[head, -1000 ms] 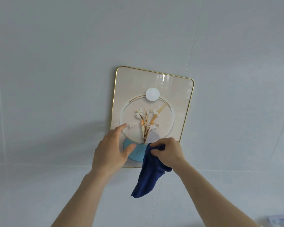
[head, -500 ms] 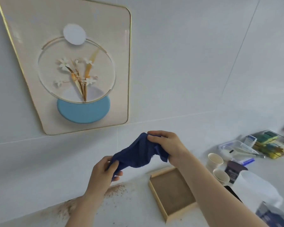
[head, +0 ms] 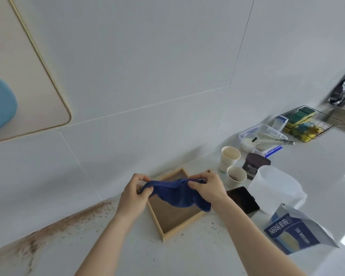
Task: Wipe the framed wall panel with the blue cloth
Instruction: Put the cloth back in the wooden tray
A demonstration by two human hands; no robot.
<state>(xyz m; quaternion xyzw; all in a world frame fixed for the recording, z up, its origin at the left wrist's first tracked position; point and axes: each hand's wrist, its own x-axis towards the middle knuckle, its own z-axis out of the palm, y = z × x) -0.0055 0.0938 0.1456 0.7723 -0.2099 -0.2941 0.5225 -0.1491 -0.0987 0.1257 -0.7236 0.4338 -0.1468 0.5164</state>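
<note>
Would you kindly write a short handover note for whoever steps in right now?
Left hand: grip shut on one end of the blue cloth.
Right hand: grip shut on the other end, so the cloth is stretched between both hands above the wooden tray on the counter.
Framed wall panel: up on the wall at far left, only partly in view, with neither hand touching it.
Done: cannot tell how much has been wiped.
Left: possibly refold the cloth, then return to the panel if wiping is unfinished.
</note>
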